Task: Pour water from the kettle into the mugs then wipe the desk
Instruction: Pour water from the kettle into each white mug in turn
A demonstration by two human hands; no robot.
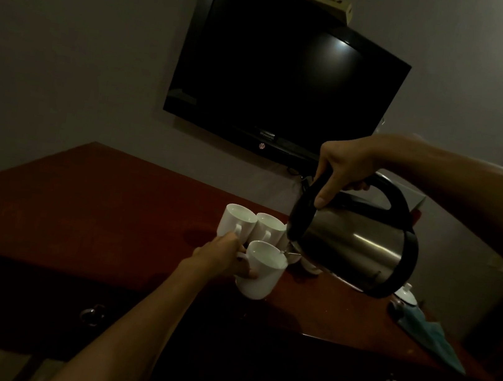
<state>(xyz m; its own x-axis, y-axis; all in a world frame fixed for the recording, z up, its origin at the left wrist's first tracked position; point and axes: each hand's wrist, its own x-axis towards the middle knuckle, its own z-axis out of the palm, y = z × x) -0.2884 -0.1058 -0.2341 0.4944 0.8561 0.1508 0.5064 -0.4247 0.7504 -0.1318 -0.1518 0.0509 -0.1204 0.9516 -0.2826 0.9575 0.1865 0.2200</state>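
Steel kettle (356,242) is tilting spout-down over the front white mug (262,270), the right hand (341,168) wrapping its black handle. Left hand (227,257) is gripping that mug's handle above the desk (79,197); two mugs (251,224) are standing just behind, blue cloth (427,337) lying at right

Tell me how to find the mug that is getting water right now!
Look below the black television to the red-brown desk. Three white mugs cluster mid-desk. Yours is the nearest mug, the only one with the left hand gripping its handle and the steel kettle tipped above it.
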